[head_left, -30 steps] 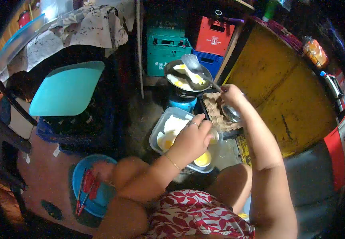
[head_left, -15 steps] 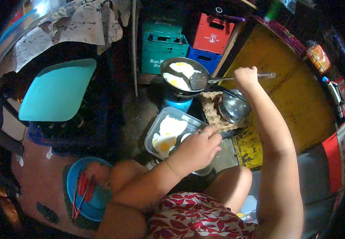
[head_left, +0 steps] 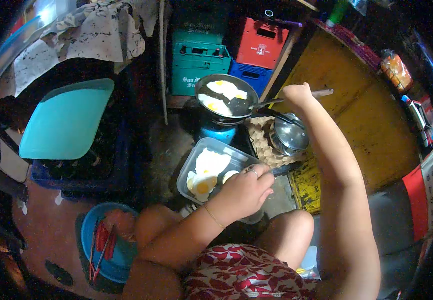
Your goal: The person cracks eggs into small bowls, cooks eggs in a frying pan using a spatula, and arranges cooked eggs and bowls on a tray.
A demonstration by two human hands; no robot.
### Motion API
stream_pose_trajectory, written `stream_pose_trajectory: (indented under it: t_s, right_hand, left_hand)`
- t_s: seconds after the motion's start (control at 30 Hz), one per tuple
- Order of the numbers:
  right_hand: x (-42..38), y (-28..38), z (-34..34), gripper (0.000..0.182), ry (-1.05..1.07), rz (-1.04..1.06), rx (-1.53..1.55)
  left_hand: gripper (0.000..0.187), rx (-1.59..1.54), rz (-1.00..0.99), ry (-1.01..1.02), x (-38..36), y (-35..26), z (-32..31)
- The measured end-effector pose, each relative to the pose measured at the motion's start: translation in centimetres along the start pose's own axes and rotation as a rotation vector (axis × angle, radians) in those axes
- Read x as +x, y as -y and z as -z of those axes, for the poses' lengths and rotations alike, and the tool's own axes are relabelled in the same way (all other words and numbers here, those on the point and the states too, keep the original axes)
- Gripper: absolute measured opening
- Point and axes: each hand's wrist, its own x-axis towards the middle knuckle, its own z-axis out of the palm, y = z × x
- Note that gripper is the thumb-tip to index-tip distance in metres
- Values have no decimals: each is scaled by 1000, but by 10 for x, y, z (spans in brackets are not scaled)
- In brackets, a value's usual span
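My right hand (head_left: 297,95) is closed around the handle of a metal spatula (head_left: 321,93), whose blade lies low inside the frying pan (head_left: 214,120), beside several fried eggs (head_left: 218,105). The pan stands on a small stove with a blue body (head_left: 219,134). In front of it is a clear plastic container (head_left: 182,175) with fried eggs (head_left: 211,161) in it. My left hand (head_left: 250,192), a ring on one finger, curls over the container's right side and hides part of it. Its fingertips are partly hidden.
A lidded metal pot (head_left: 290,135) sits on an egg tray (head_left: 259,142) right of the stove. Green (head_left: 199,62), red (head_left: 261,44) and blue (head_left: 250,75) crates stand behind. At left are a turquoise lid (head_left: 69,120) and a blue basin (head_left: 87,225) with red-handled tongs.
The spatula blade has gone from over the eggs at the pan's right to lower in the pan, tilted flatter. My left hand remains at the container. The whole view has shifted slightly.
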Motion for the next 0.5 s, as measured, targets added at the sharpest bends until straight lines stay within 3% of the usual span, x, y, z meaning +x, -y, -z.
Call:
stream_pose_trajectory:
  t_s: [0.3,0.5]
  right_hand:
    - [0,9,6,29,180,9,107]
    - [8,20,-3,25,147,25,235]
  left_hand:
    - [18,7,-26,38,-2,0,0]
    - [17,25,-25,62,-1,1,-8]
